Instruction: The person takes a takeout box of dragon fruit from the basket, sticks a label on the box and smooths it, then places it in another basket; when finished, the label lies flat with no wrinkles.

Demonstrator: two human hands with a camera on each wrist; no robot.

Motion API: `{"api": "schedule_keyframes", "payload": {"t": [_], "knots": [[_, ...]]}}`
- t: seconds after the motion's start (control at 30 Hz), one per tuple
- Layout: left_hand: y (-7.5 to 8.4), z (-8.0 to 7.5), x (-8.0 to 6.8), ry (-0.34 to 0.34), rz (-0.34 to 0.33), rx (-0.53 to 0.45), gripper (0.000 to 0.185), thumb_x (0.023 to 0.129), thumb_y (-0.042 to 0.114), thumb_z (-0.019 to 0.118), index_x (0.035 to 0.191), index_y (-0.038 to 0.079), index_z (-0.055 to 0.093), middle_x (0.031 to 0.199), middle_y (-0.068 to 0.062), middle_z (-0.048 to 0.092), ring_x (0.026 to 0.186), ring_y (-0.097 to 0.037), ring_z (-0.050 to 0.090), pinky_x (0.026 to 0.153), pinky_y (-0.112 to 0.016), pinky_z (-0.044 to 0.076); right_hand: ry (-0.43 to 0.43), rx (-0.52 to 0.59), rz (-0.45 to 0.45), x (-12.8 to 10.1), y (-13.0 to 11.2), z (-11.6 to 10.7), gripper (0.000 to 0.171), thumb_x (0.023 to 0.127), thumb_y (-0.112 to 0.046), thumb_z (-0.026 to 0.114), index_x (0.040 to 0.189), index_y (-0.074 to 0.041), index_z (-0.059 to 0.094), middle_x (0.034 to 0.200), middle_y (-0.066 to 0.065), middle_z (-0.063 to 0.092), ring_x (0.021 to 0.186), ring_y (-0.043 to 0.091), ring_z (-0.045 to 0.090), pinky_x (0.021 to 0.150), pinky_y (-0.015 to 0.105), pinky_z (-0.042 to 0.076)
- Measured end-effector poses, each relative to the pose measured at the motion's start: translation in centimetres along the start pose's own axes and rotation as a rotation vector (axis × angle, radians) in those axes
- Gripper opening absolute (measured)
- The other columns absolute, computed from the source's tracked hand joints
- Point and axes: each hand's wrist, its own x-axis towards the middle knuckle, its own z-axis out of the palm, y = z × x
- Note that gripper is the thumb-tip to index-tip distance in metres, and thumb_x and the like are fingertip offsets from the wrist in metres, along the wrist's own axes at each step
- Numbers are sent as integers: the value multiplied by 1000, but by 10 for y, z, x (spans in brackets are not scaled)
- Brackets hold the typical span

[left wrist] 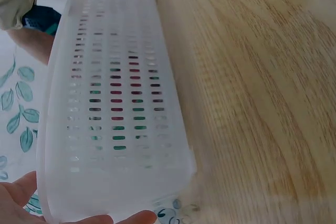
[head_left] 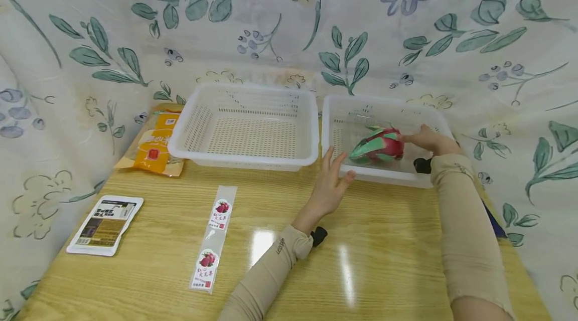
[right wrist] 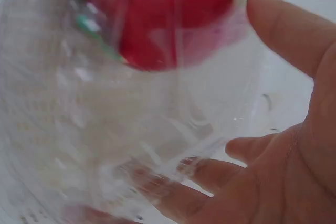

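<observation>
A red dragon fruit (head_left: pixel 381 145) with green scales lies in the right white plastic basket (head_left: pixel 388 176), and clear plastic shows around it in the right wrist view. My right hand (head_left: pixel 429 140) reaches into this basket beside the fruit's right end. Its thumb (right wrist: pixel 286 30) is near the fruit, and its spread fingers (right wrist: pixel 178 198) show partly through the clear plastic. At the basket's front left corner is my left hand (head_left: pixel 328 188), fingers spread. Through the slots of the basket wall (left wrist: pixel 115 195), red and green of the fruit show in the left wrist view.
Left of it stands a second white basket (head_left: pixel 244 163) with slotted walls. An orange food packet (head_left: pixel 155 148) lies at the far left, a white-edged pouch (head_left: pixel 106 225) before it. A strip of dragon fruit stickers (head_left: pixel 212 241) lies on the wooden table (head_left: pixel 384 261). Floral fabric (head_left: pixel 271 35) hangs behind.
</observation>
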Motion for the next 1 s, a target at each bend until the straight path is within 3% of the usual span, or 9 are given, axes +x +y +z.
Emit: {"api": "schedule_keyframes", "payload": {"t": [0.17,0.33,0.43,0.57,0.73,0.77,0.87,0.93,1.0], "knots": [[-2,1,0,-2,2,2,110,79,86,1,152,8,26,162,-18,-1,145,-45,21,99,-62,44,-22,-40,29,5,7,-2,107,95,-61,38,141,6,-33,150,36,-27,138,60,10,113,66,18],[-3,1,-1,3,8,10,107,80,85,2,152,9,27,163,-16,-2,147,-43,17,103,-61,41,-50,9,7,11,17,-2,109,94,-65,38,144,10,-23,151,37,-23,142,56,4,115,60,24],[-2,2,0,15,14,13,107,80,84,2,152,10,28,163,-15,-2,147,-41,16,104,-60,40,-138,16,-4,16,25,-6,105,93,-68,31,147,7,-19,152,38,-17,143,54,-4,118,60,15],[-2,4,0,17,17,13,107,80,84,1,151,9,29,163,-14,-3,148,-41,15,104,-60,41,-263,7,-22,22,38,-9,99,92,-73,17,147,-1,-25,152,36,-17,142,54,-10,116,65,0],[-2,4,1,12,10,8,109,78,84,0,151,9,29,164,-11,-5,148,-39,14,105,-58,41,-288,57,-38,30,52,-9,99,91,-73,13,144,-1,-31,152,36,-19,143,53,-8,118,61,-4],[-3,4,1,14,9,7,109,79,84,0,151,8,29,164,-11,-4,148,-39,15,104,-58,41,-287,112,-39,31,55,-8,99,92,-71,15,144,-1,-32,152,34,-22,144,51,-9,120,58,0],[-5,5,1,23,2,1,109,79,84,1,150,8,30,164,-12,-3,148,-39,15,104,-57,42,-275,337,-36,34,58,-5,96,96,-61,26,145,-4,-33,156,27,-22,147,43,-11,118,42,28],[-6,5,1,26,-1,-1,108,79,84,1,150,9,30,164,-12,-3,148,-39,15,102,-56,44,-266,497,-39,34,58,-2,97,96,-54,34,145,-5,-34,157,23,-24,149,38,-10,104,29,45],[-7,5,1,26,-2,2,107,80,84,1,150,9,31,164,-12,-3,148,-39,16,99,-55,46,-246,587,-39,33,58,1,96,97,-50,39,146,-7,-33,159,20,-22,149,37,-9,91,22,52]]}}
